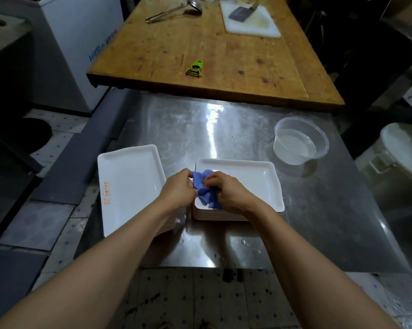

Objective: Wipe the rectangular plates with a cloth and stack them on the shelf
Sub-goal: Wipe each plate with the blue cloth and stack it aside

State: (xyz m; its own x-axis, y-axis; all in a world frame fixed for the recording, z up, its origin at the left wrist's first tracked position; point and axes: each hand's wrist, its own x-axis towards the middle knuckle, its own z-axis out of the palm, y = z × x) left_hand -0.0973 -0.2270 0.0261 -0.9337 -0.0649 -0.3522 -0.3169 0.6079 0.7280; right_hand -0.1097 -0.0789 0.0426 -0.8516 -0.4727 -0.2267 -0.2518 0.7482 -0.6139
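Note:
A stack of several white rectangular plates sits on the steel table, right of centre. A second, lower stack of white rectangular plates with an orange logo lies to its left. A crumpled blue cloth hangs over the left end of the right stack. My left hand pinches the cloth's left edge. My right hand grips the cloth from the right, above the top plate. The hands partly hide the cloth.
A clear plastic tub holding water stands at the table's back right. Behind it, a higher wooden table carries a green peeler, a ladle and a white cutting board with a cleaver. A white bucket stands at the right.

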